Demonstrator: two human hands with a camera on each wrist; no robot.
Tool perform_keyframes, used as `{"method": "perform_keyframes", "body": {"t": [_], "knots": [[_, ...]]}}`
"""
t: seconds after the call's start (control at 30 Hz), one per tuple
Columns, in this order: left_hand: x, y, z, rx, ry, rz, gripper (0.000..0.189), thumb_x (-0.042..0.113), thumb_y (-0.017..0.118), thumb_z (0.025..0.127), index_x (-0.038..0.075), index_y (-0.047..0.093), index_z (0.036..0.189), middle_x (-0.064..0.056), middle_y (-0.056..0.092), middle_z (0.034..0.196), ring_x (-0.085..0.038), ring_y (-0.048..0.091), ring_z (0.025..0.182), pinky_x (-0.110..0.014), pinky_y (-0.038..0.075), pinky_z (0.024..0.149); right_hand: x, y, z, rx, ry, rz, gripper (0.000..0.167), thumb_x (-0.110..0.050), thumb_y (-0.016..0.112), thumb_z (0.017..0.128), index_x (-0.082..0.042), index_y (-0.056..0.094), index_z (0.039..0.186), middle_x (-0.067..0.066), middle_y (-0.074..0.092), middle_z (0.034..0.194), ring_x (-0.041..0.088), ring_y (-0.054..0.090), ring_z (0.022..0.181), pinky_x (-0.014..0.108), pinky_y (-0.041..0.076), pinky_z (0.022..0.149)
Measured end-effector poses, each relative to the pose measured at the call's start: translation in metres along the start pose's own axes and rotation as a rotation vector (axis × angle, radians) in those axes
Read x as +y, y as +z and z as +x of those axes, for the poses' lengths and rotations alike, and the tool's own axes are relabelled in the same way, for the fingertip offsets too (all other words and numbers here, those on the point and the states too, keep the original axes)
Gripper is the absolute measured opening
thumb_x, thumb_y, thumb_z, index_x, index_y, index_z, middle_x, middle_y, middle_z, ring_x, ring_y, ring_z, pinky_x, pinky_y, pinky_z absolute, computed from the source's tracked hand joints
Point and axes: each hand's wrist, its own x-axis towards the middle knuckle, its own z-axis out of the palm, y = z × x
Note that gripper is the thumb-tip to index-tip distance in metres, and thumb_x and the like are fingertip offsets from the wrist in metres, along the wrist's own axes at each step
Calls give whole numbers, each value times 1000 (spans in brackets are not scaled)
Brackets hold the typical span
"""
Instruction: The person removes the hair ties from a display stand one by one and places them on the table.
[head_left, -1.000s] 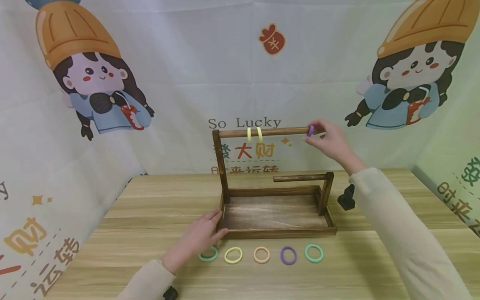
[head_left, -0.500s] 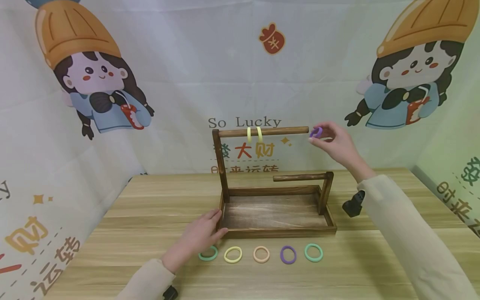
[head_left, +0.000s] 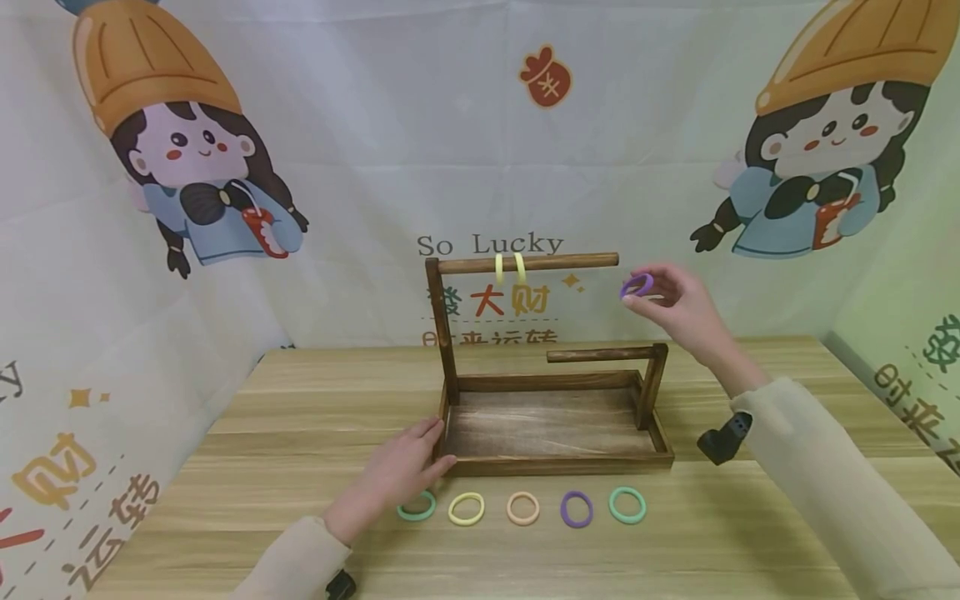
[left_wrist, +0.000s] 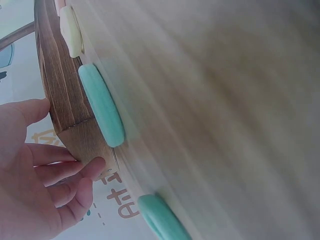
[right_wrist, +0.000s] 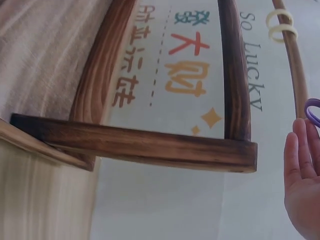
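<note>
My right hand [head_left: 678,300] pinches a purple ring [head_left: 637,286] between thumb and fingers, in the air just right of and below the free end of the rack's upper bar [head_left: 570,262]. Two pale yellow rings [head_left: 521,267] hang on that bar. The dark wooden rack [head_left: 547,467] has a tray base and a shorter lower bar [head_left: 600,356] on its right post. At the tray's left front corner my left hand [head_left: 397,467] grips the wood, thumb on the front and fingers at the left end. The left wrist view shows curled fingers [left_wrist: 65,190] there.
In front of the tray lies a row of rings: green [head_left: 417,507] partly behind my left hand, yellow [head_left: 467,510], peach [head_left: 522,509], purple [head_left: 577,510] and green [head_left: 627,506]. A printed cloth [head_left: 375,125] hangs behind the wooden table [head_left: 300,408].
The purple ring has come off the upper bar's tip and moved right and down with my right hand, turning flatter. My left hand has stayed at the tray corner.
</note>
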Motion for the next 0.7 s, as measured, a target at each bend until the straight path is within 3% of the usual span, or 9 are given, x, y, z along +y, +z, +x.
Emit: {"method": "perform_keyframes", "body": {"t": [0.3,0.7], "knots": [[0,0,0,0,1,3,61,39,53,87,-8,45,124,-21,43,127,-35,43,113,-44,37,91,2,2,-20,-40,-12,78,32,-9,62,83,-2,50,112,4,60,100,13,57,85,19,47,72],[0,-1,0,1,-5,-1,60,39,54,86,-8,46,123,-20,43,127,-34,44,112,-44,40,88,7,6,-48,-78,-59,126,33,-1,61,81,3,50,112,10,59,96,14,58,81,21,48,69]]}}
